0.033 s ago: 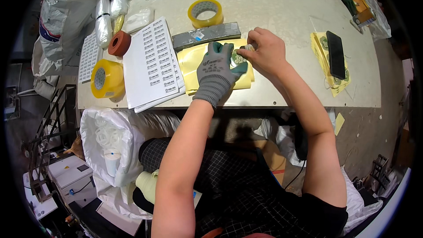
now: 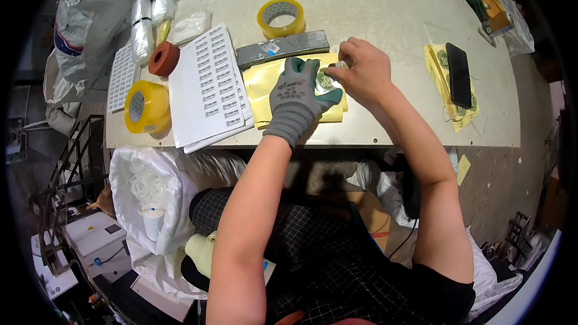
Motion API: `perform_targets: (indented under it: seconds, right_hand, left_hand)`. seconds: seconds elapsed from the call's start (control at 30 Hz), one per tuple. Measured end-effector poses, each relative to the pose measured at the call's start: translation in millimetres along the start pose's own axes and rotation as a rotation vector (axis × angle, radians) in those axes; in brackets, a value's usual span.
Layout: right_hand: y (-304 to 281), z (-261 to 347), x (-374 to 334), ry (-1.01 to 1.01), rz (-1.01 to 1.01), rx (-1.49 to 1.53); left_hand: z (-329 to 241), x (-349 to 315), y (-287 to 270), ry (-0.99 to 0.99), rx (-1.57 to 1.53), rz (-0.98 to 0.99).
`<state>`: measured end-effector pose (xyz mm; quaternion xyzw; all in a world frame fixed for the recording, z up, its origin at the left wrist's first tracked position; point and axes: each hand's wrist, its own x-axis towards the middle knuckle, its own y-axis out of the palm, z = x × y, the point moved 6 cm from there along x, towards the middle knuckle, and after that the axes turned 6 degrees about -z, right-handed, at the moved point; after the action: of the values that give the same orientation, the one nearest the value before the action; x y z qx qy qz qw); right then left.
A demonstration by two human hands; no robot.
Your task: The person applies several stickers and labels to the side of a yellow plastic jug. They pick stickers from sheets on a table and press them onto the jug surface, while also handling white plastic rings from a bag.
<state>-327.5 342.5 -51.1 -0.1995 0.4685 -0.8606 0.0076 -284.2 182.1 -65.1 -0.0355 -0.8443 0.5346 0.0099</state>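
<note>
As the gloved left hand (image 2: 299, 90) rests palm down on yellow sheets (image 2: 259, 102), its thumb spread well away from its fingers, the bare right hand (image 2: 365, 69) meets it from the other side in the head camera's view. The right hand's thumb and fingertips are drawn together beside a round green-and-white sticker (image 2: 326, 83) on the sheets; what they may grip is too small to tell. The sheets lie near the middle of the front edge of the table (image 2: 391, 6), just in front of a gray bar (image 2: 289, 49). Printed white sheets (image 2: 201, 99) lie to their left, beside a red-brown roll (image 2: 169, 60) and a yellow tape roll (image 2: 158, 108) toward the table's front left corner. A dark phone (image 2: 459, 76) lies near the right edge, on more yellow sheets.
</note>
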Motion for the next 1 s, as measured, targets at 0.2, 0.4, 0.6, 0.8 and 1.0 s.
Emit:
perform_targets:
  seconds: [0.2, 0.4, 0.6, 0.8, 1.0]
  right_hand:
    - [-71, 55, -29, 0.139, 0.154, 0.430]
    - [-64, 122, -42, 0.025, 0.299, 0.682]
    - [9, 224, -95, -0.110, 0.579, 0.789]
    - [60, 362, -189, -0.374, 1.013, 0.661]
    - [83, 418, -234, -0.589, 1.092, 0.426]
  left_hand:
    - [8, -8, 0, 0.154, -0.047, -0.088]
    - [-15, -85, -41, 0.425, -0.213, -0.256]
    - [-41, -302, -59, 0.348, 0.009, -0.162]
    - [19, -469, -118, -0.230, -0.004, -0.647]
    - [49, -544, -85, -0.544, 0.185, -0.885]
